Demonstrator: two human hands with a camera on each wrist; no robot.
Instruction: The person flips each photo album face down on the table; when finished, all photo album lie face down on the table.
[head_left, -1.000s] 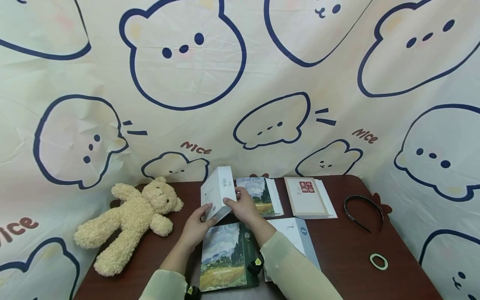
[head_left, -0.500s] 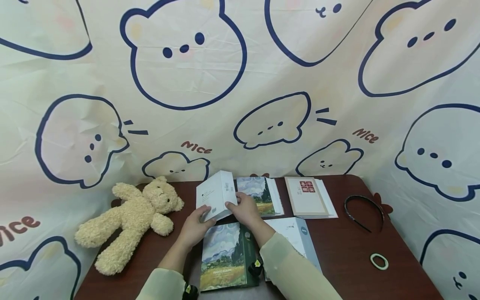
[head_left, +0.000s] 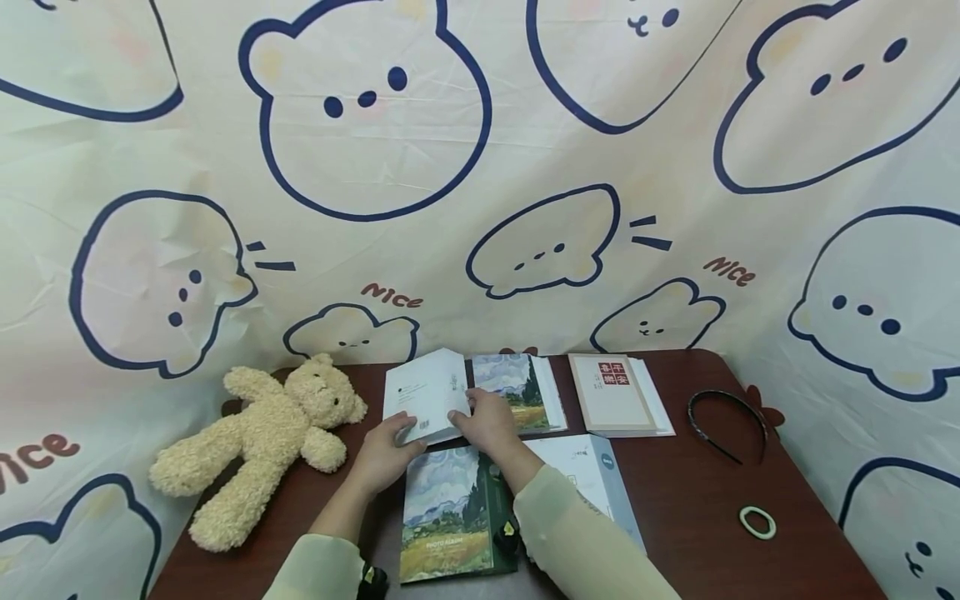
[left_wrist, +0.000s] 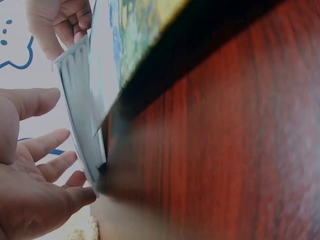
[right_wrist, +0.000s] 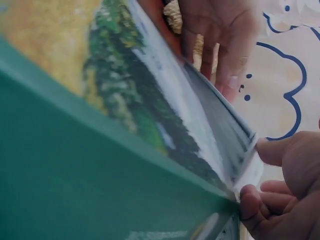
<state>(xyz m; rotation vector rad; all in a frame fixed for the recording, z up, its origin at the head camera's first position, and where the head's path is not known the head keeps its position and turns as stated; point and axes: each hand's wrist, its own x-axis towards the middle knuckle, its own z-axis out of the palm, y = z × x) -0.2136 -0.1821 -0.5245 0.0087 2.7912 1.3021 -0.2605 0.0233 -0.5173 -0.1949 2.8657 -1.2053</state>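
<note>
A thick white book [head_left: 424, 392] with small print on its cover leans low over the back of the table, left of a landscape-painted album [head_left: 510, 390]. My left hand [head_left: 386, 454] holds its near left corner; in the left wrist view the thumb [left_wrist: 42, 102] and fingertips lie along the cover and edge, beside the book's grey page block [left_wrist: 80, 105]. At the spine side, my right hand [head_left: 487, 423] grips the book with thumb on top and fingers curled at the side. A green-spined photo album [head_left: 446, 517] lies just in front of both hands.
Another white book [head_left: 585, 467] with a blue spine lies partly under my right forearm. A cream book [head_left: 611, 396] sits at the back right, a black headband [head_left: 693, 417] and pale green ring [head_left: 757, 523] further right. A teddy bear [head_left: 273, 446] lies on the left.
The white book has tipped from nearly upright down and to the left, so more of its cover faces up. Both hands have lowered slightly with it.
</note>
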